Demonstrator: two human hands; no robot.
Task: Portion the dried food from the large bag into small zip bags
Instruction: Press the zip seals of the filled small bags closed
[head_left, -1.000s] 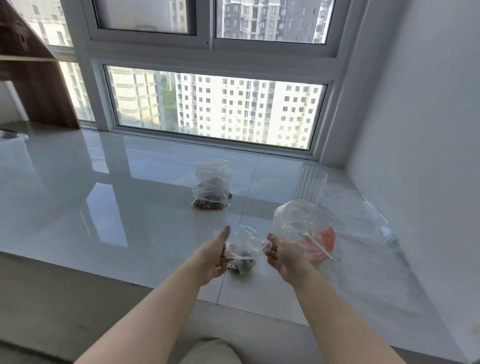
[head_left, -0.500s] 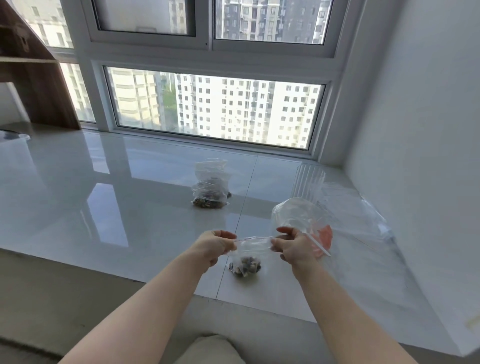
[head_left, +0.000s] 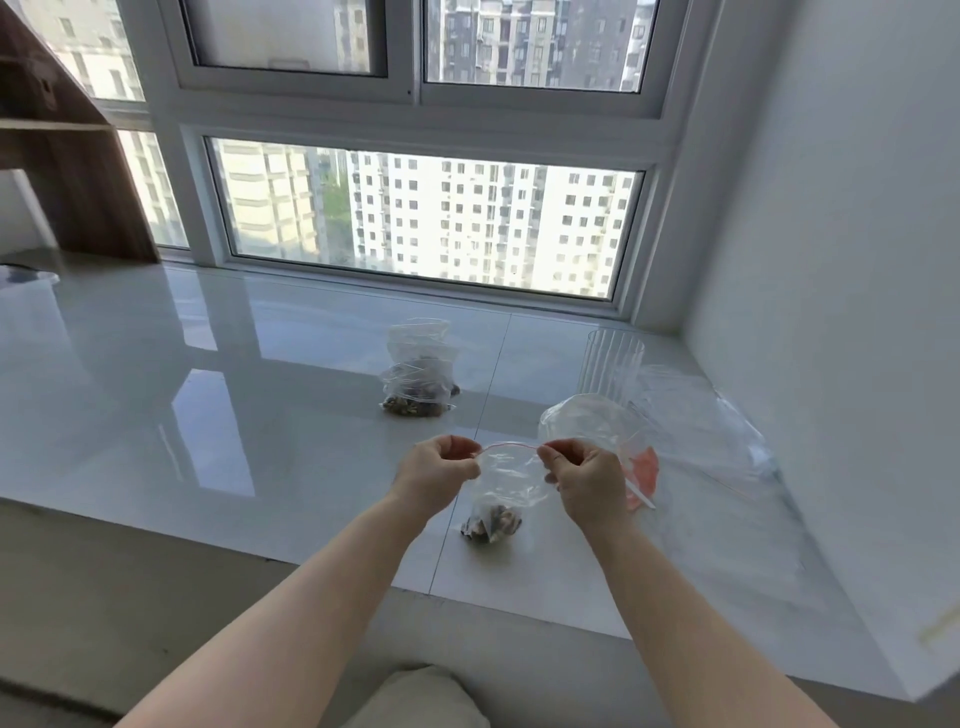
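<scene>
Sill carries everything: big bag lies right, nearly empty; filled bags stand behind. Left hand and right hand pinch small bag's zip ends, food inside, sealing apparently left.

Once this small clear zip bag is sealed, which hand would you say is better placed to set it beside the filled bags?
Probably the left hand: the filled clear bags stand ahead on its side, while the right hand is nearer the large clear bag. Both pinch the small clear zip bag.
</scene>
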